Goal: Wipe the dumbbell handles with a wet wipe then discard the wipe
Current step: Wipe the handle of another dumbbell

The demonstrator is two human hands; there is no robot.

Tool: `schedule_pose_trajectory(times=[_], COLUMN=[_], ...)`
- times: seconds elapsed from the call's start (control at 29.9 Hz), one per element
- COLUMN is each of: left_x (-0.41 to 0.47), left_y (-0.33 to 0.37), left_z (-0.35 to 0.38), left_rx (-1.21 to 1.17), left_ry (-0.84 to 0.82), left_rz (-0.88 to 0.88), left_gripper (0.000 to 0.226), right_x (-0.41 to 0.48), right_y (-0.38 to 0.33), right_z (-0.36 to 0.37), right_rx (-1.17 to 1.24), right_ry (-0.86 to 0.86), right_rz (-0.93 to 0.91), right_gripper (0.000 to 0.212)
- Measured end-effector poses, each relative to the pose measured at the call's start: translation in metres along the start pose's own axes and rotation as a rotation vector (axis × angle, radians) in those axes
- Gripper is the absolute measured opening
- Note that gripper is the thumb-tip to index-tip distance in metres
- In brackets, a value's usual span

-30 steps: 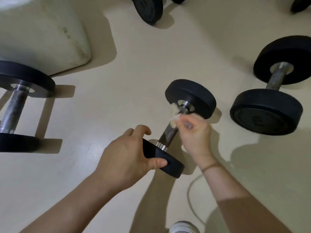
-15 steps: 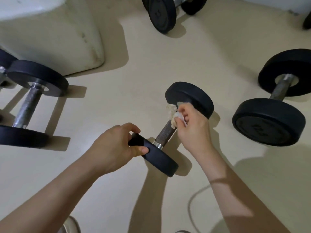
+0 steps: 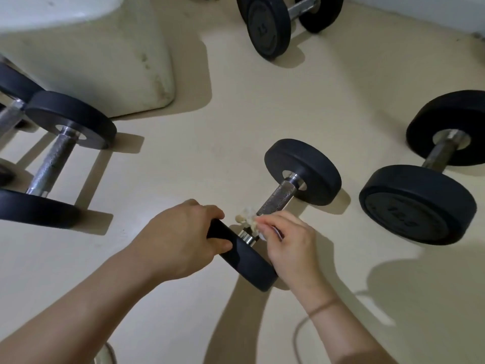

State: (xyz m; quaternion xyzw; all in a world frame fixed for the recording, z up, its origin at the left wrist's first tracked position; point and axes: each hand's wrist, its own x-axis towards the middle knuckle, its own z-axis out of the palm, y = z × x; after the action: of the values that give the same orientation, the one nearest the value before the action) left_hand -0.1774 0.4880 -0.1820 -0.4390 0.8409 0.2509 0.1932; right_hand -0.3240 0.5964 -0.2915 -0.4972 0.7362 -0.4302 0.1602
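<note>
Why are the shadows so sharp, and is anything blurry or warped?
Head view: hard shadows fall right of the dumbbell, suggesting one strong light from the left; the wet wipe in the right hand looks smeared; edges are stretched.

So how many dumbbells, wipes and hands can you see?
dumbbell: 5, one cut off at the left edge
wipe: 1
hand: 2, left and right
total: 8

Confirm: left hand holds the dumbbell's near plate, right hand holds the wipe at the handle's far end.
Wrong end. The head view shows the right hand holding the wipe at the near end of the handle; the left hand does hold the near plate.
</note>
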Motion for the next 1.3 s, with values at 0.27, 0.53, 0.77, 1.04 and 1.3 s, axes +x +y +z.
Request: schedule_pose_trajectory(times=[0.27,0.53,0.77,1.04,1.3], left_x=[-0.006,-0.024,-0.017,-0.012,0.011], left_y=[0.0,0.009,0.004,-0.019,-0.029], left_z=[0.008,0.025,0.037,0.012,-0.003], left_rx=[0.011,0.138,0.11,0.265,0.501], left_ry=[0.107,0.147,0.245,0.256,0.078], left_rz=[0.12,0.472,0.437,0.451,0.363], left_gripper=[0.03,0.038,0.041,0.051,0.055], right_x=[0.006,0.01,0.028,0.051,0.073], right_y=[0.006,0.01,0.014,0.004,-0.007], right_z=[-0.003,-0.001,-0.002,0.015,0.031], right_rx=[-0.034,-0.03,0.007,-0.002,-0.01], right_ry=[0.015,0.046,0.173,0.121,0.112], right_rz=[-0.064,0.009,0.114,0.095,0.079], right_gripper=[0.014,0.015,0.014,0.012,0.011])
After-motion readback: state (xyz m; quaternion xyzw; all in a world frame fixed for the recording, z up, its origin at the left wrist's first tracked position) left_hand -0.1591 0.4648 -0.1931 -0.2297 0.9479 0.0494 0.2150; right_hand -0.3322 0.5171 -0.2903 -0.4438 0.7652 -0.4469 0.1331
